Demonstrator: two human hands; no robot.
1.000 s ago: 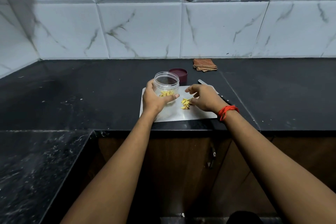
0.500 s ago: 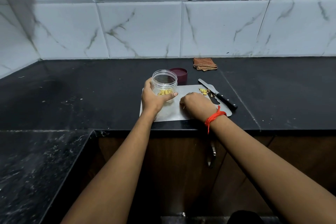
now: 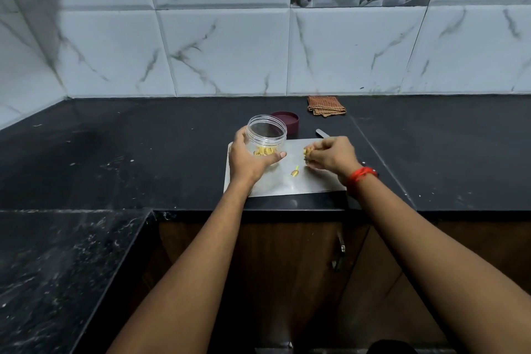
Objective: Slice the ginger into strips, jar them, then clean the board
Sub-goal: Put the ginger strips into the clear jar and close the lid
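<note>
One counter: black, speckled.
Board: pale, near the front edge.
Left hand: wrapped round the clear jar — ginger strips inside.
Right hand: pinching a ginger clump.
Stray strips: on the board, between both hands.

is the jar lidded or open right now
Open. The jar has a bare mouth; a maroon lid sits on the counter behind it. The left hand grips the jar.

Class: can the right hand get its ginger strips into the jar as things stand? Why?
Probably yes: the left hand holds the jar, lid off, near the right hand; nothing stands between them.
</note>
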